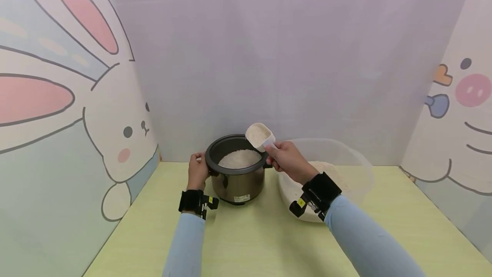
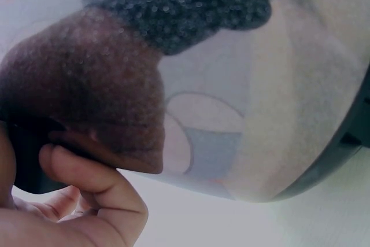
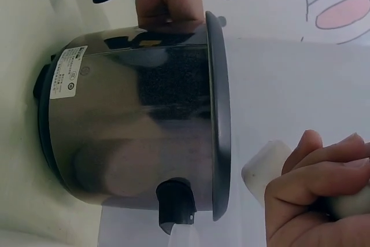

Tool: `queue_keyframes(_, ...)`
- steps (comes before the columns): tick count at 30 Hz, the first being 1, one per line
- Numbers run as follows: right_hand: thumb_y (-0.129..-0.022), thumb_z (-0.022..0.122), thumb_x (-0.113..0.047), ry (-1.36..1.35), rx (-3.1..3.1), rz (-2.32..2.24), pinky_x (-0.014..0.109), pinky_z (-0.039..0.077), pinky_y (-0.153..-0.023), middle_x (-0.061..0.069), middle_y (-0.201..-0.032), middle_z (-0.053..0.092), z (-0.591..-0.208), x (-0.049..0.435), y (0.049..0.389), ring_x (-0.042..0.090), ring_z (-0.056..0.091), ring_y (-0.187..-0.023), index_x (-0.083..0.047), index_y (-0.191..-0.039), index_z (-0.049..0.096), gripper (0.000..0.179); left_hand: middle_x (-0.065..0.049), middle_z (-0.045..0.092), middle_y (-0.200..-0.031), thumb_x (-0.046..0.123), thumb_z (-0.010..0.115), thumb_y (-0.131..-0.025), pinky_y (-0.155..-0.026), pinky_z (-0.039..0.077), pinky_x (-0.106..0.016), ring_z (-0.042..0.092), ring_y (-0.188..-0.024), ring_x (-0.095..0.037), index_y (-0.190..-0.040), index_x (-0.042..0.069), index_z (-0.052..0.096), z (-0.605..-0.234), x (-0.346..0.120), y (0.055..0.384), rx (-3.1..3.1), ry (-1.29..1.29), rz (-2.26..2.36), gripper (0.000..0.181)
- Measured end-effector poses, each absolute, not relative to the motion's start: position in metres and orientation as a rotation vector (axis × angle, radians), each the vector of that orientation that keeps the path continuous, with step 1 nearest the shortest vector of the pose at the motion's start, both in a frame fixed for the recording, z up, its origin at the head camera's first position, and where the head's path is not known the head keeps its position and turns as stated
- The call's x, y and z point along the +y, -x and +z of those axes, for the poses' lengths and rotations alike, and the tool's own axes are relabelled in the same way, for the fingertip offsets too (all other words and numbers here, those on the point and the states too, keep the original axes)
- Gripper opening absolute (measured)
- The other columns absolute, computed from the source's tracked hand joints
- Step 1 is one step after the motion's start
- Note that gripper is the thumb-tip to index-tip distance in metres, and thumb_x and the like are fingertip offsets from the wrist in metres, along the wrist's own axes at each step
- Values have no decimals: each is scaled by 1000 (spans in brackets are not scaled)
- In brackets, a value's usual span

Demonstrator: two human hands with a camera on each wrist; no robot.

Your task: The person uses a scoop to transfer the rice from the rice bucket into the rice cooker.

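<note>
A rice cooker (image 1: 236, 186) with a dark rim stands upright, lidless, with white rice (image 1: 240, 159) inside. My left hand (image 1: 197, 172) grips its left side handle; in the left wrist view, curled fingers (image 2: 95, 180) wrap the black handle (image 2: 34, 163). My right hand (image 1: 289, 160) holds a white scoop (image 1: 267, 141) by its handle, above the cooker's right rim. Rice sits in the scoop, whose mouth tilts toward the left. From the right wrist view, the scoop (image 3: 266, 169) appears apart from the cooker (image 3: 133, 143), and curled fingers (image 3: 318, 180) hide its handle.
Right of the cooker, a large translucent tub (image 1: 365, 172) holds more rice, partly hidden behind my right forearm. The pale yellow table (image 1: 246, 243) meets a plain back wall (image 1: 269, 54) and cartoon-printed side panels (image 1: 111, 148). A second black handle (image 3: 175, 203) juts from the cooker's right side.
</note>
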State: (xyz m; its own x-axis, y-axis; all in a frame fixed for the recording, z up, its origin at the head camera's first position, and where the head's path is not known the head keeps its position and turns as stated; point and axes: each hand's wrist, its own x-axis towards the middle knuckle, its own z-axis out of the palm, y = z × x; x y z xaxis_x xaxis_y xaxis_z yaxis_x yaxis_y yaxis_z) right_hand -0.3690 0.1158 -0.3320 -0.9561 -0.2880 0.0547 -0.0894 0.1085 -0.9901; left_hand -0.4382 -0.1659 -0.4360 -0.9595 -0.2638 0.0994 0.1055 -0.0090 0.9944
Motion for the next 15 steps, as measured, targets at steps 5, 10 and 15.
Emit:
queue_keyframes(5,-112,44,-18,354,2305,-1935,27,31,-56,6,-78,53,-333,110,370,14,40,-62,10,-126,49,32,-13,50,-102,36,47,-110,-59,53,-24,58,-70,-13,-133,1,47,-435,-166,439,-2017,-178,-2046,42)
queue_keyframes(10,-112,45,-18,299,2402,-1918,26,32,-53,6,-77,55,-335,103,369,13,42,-60,10,-126,52,33,-13,50,-102,36,47,-110,-60,53,-24,59,-70,-14,-134,1,47,-436,-166,439,-2010,-169,-2057,42)
queue_keyframes(15,-111,47,-17,326,2474,-1891,26,34,-53,9,-77,57,-339,101,371,13,44,-61,9,-123,56,30,-12,49,-101,36,47,-110,-58,52,-24,58,-69,-14,-134,1,47,-435,-166,439,-2014,-178,-2048,42)
